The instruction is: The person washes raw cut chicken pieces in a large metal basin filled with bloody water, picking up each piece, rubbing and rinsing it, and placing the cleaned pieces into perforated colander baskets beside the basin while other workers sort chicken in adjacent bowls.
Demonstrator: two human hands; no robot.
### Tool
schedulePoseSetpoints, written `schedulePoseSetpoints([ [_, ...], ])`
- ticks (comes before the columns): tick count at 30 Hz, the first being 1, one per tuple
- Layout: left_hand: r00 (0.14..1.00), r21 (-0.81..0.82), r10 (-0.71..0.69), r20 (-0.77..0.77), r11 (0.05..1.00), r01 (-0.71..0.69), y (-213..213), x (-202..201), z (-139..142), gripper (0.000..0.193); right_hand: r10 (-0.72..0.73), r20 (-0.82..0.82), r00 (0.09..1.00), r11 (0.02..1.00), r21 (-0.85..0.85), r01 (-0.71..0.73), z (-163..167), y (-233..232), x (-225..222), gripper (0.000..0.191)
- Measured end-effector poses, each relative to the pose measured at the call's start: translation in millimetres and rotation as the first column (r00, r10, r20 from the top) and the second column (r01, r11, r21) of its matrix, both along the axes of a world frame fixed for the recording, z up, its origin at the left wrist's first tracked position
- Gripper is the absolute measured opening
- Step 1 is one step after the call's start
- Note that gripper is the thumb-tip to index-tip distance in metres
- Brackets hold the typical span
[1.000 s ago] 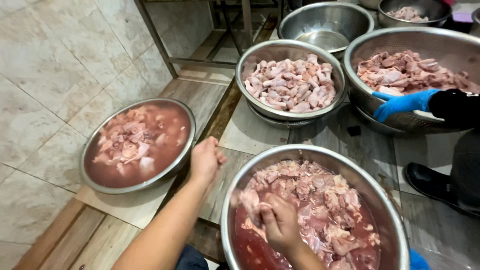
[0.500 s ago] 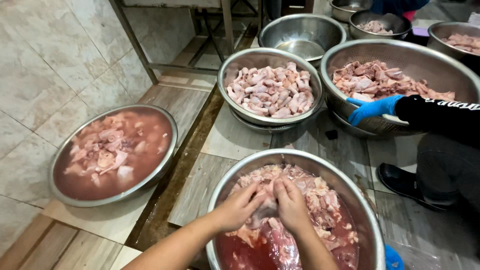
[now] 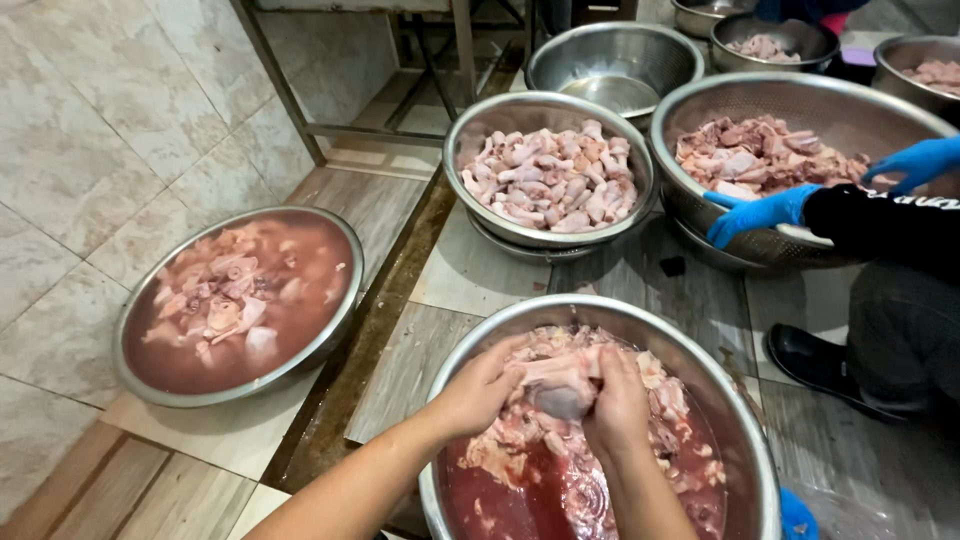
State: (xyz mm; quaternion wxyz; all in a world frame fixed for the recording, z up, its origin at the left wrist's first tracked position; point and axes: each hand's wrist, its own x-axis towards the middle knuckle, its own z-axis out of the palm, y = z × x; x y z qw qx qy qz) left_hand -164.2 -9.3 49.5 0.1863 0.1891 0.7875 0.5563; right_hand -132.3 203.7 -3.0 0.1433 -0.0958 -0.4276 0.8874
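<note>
- Nearest, at the floor's near edge: a wide round steel basin (image 3: 742,400), shiny rim, filled with dark red watery liquid and pale, lumpy raw chicken pieces.
- Above that basin's middle: left hand (image 3: 482,388) and right hand (image 3: 617,400), both bare and wet, fingers curled tight around one pale, slick chicken piece (image 3: 560,383) held between them, lifted just over the liquid.
- Left of it, near the tiled wall: a shallower round steel pan (image 3: 340,300) holding murky reddish-brown water with pinkish meat chunks half sunk in it.
- Between the two: a dark, grimy drain strip (image 3: 375,330) running along the wood-look floor tiles (image 3: 400,370).
- Farther, centre: a steel bowl (image 3: 520,235) heaped with clean pink-white chicken cuts, dry-looking, set on a second bowl beneath.
- To its right: a large perforated steel colander (image 3: 860,110) with darker pink meat; a co-worker's blue rubber-gloved hand (image 3: 760,212) gripping its rim, another blue glove (image 3: 918,162) resting inside, black sleeve (image 3: 880,225) behind.
- Below the sleeve: a black shoe (image 3: 815,360) on the floor.
- Farthest: an empty-looking polished steel bowl (image 3: 615,60), more bowls with meat (image 3: 770,42) at the far right corner, metal stand legs (image 3: 462,50) against the glossy marbled wall tiles (image 3: 90,130).
</note>
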Motion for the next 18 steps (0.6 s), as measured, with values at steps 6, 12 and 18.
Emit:
schedulePoseSetpoints([
  [6,0.96,0.426,0.275,0.056,0.863,-0.273,0,-24,-35,0.032,0.176,0.088,0.981,0.798,0.57,-0.194,18,-25,9,0.034],
  [12,0.841,0.445,0.404,0.36,0.717,-0.536,-2,-40,-44,0.03,0.33,-0.175,0.928,0.219,0.97,0.105,50,-82,45,0.019],
  [18,0.885,0.534,0.113,0.452,0.76,-0.37,-24,-45,-24,0.021,0.447,-0.252,0.858,0.152,0.967,0.205,66,-101,59,0.014],
])
